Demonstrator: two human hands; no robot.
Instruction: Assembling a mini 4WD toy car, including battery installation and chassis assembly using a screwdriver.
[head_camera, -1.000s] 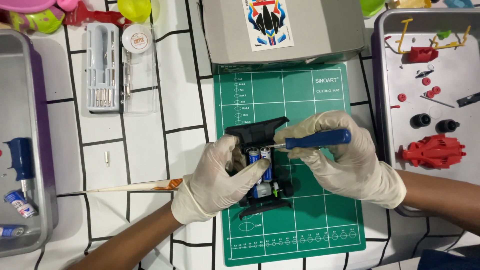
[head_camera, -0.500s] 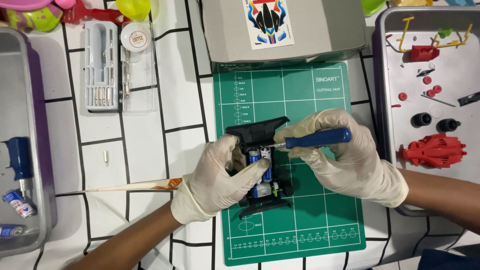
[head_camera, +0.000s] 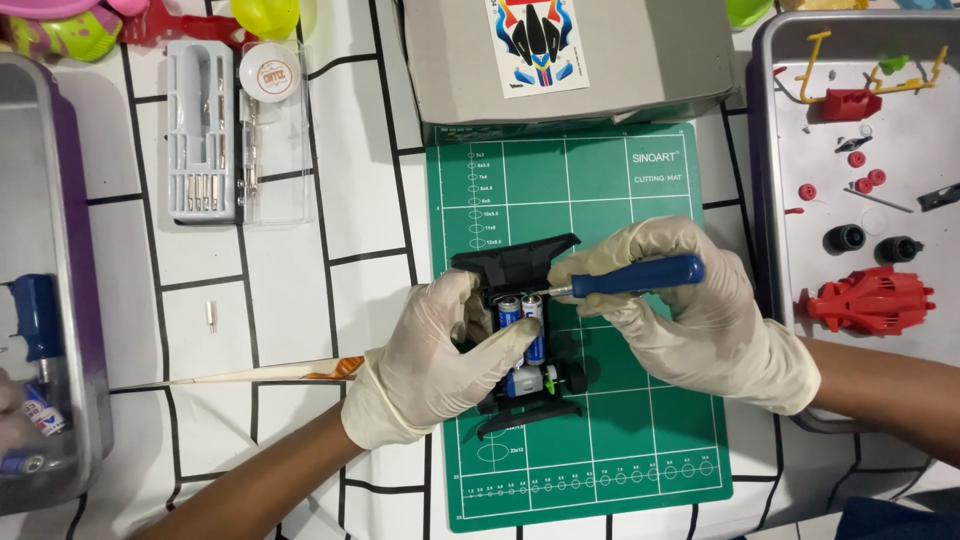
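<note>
On the green cutting mat (head_camera: 640, 440), at the middle of the white-tiled bench (head_camera: 350, 200), a black toy car chassis (head_camera: 520, 340) is lying lengthwise with two blue-and-silver batteries (head_camera: 522, 318) sitting side by side in its open bay. Both hands are wearing pale gloves. The left hand (head_camera: 440, 350) is wrapping around the chassis from its left side, thumb lying across the lower ends of the batteries, so the frame is being pinned flat against the mat and kept from sliding. The right hand (head_camera: 690, 310) is clenching a blue-handled screwdriver (head_camera: 625, 277), holding it nearly level with the shaft pointing left, its tip meeting the chassis just beside the top of the batteries; the exact point of contact is too small to make out.

Spare parts are being kept within reach but clear of the work: a metal tray (head_camera: 765, 130) on the right is holding a red car body shell (head_camera: 875, 298), two black wheels (head_camera: 870, 240) and small red pieces. A grey cardboard box (head_camera: 620, 60) is sitting just beyond the mat, a clear case of screwdriver bits (head_camera: 215, 135) is lying open well to the left, and another tray (head_camera: 75, 330) at the left edge is holding more batteries. A thin wooden stick (head_camera: 250, 375) is lying near the left wrist.
</note>
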